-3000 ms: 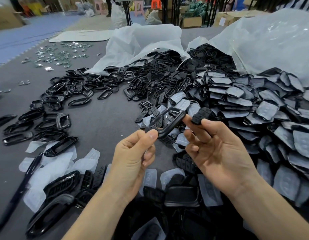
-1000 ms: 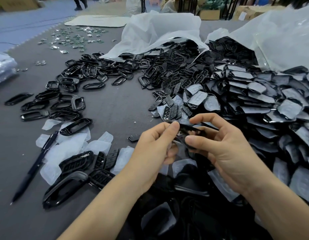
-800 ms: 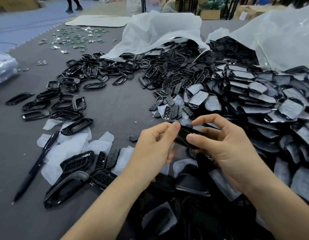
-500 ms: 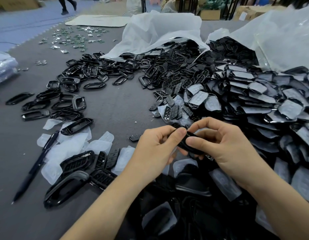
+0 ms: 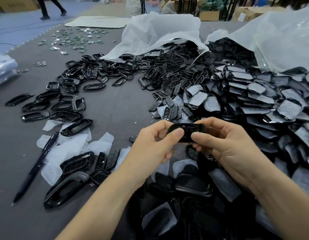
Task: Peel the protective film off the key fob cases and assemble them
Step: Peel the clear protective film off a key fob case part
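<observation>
A black key fob case (image 5: 188, 131) is held up between both hands over the grey mat. My left hand (image 5: 150, 148) pinches its left end with thumb and curled fingers. My right hand (image 5: 224, 144) pinches its right end, thumb on the near edge and fingers curled over the top. Part of the case is hidden behind my fingers. A large heap of film-covered case parts (image 5: 257, 101) lies to the right.
Black frames (image 5: 70, 108) lie scattered at left, with peeled film pieces (image 5: 67, 149) and a dark pen (image 5: 36, 167) near them. Two white bags (image 5: 160, 32) spill parts at the back. Small circuit boards (image 5: 72, 38) dot the far mat. A person's legs (image 5: 50, 6) pass at top left.
Three seconds ago each hand held a separate piece. The hands have come together, and the pieces now sit pressed into one case held between both thumbs.
</observation>
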A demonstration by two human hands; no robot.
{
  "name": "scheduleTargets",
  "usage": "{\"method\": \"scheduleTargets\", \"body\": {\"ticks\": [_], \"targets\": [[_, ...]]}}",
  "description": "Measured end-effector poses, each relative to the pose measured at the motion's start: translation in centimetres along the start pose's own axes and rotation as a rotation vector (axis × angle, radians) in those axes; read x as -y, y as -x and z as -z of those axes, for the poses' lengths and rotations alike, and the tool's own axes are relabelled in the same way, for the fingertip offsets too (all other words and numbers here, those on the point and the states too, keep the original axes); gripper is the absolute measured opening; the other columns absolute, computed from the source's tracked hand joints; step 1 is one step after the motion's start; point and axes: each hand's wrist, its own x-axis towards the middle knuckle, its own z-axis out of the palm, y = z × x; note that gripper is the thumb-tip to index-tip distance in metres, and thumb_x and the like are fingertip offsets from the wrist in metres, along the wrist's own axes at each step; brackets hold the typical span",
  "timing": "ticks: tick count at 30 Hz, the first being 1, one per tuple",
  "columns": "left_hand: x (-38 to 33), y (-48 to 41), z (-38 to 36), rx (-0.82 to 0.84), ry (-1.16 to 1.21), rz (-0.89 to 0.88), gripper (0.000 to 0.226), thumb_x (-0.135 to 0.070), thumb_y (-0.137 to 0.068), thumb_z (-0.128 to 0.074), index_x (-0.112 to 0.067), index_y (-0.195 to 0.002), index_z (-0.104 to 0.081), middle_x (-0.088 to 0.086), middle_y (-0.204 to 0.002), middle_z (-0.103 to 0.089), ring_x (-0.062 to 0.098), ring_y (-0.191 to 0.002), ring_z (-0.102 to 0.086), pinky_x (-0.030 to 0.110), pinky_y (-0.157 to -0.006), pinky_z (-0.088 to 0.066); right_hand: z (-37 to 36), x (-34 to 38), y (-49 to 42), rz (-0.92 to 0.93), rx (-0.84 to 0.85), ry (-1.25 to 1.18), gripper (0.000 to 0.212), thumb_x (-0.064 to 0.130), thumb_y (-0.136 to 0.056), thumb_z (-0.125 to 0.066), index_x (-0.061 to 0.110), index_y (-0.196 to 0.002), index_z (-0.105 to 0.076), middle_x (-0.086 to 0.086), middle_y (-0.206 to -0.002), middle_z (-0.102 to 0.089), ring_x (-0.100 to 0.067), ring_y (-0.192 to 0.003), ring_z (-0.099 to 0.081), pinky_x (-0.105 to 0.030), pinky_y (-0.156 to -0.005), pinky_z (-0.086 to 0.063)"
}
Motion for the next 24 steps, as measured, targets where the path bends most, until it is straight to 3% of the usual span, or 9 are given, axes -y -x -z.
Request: {"method": "scheduleTargets", "body": {"ticks": [2,4,9,14,17,24], "targets": [[-0.05,0.06,0.07,0.010,-0.002,0.006,0.018,-0.031,-0.075,-0.068,-0.014,-0.079,-0.064,-0.010,-0.054,-0.047,0.005,-0.042,-0.037,0.014,-0.040,-0.028,0.07,0.02,-0.08,0.008,-0.025,-0.002,0.023,0.023,-0.047,-0.078,0.017,-0.069,-0.074,-0.003,-0.064,-0.064,-0.010,-0.053,-0.059,-0.017,-0.054,-0.051],[0.04,0.03,0.09,-0.011,-0.011,0.009,0.013,-0.027,-0.077,-0.069,-0.015,-0.076,-0.064,-0.013,-0.052,-0.048,0.004,-0.041,-0.038,0.014,-0.040,-0.029,0.03,-0.07,-0.07,0.012,-0.034,0.000,0.019,0.022,-0.049,-0.077,0.016,-0.066,-0.073,-0.002,-0.063,-0.064,-0.010,-0.052,-0.059,-0.017,-0.053,-0.050],[0.10,0.04,-0.12,-0.046,-0.075,-0.011,0.014,-0.015,-0.091,-0.062,-0.011,-0.078,-0.062,-0.001,-0.057,-0.064,0.005,-0.038,-0.037,0.016,-0.041,-0.032,-0.15,-0.23,-0.02,-0.007,-0.071,0.013,0.009,0.022,-0.055,-0.074,0.017,-0.060,-0.069,-0.004,-0.062,-0.063,-0.012,-0.052,-0.058,-0.020,-0.050,-0.049],[0.16,0.09,-0.27,-0.074,-0.258,-0.132,0.018,-0.021,-0.092,-0.061,-0.024,-0.074,-0.064,-0.001,-0.058,-0.067,0.007,-0.043,-0.038,0.027,-0.053,-0.035,0.04,-0.13,0.06,-0.002,-0.093,0.062,0.010,0.027,-0.056,-0.074,0.019,-0.059,-0.068,-0.004,-0.061,-0.063,-0.012,-0.050,-0.057,-0.020,-0.049,-0.049],[-0.10,0.19,-0.37,-0.077,-0.215,-0.150,0.018,-0.031,-0.089,-0.058,-0.022,-0.074,-0.064,-0.001,-0.058,-0.067,0.006,-0.041,-0.038,0.021,-0.047,-0.034,0.17,0.02,0.05,0.013,-0.072,0.075,0.017,0.032,-0.054,-0.075,0.019,-0.063,-0.068,-0.004,-0.062,-0.063,-0.014,-0.052,-0.059,-0.022,-0.052,-0.052],[0.04,0.19,-0.48,-0.113,-0.330,-0.207,0.022,-0.016,-0.096,-0.055,-0.022,-0.077,-0.064,-0.003,-0.056,-0.066,0.007,-0.040,-0.036,0.021,-0.048,-0.030,-0.06,-0.11,0.08,0.052,-0.095,0.060,0.016,0.029,-0.058,-0.074,0.015,-0.065,-0.070,-0.006,-0.065,-0.065,-0.013,-0.051,-0.058,-0.020,-0.051,-0.050]]}}
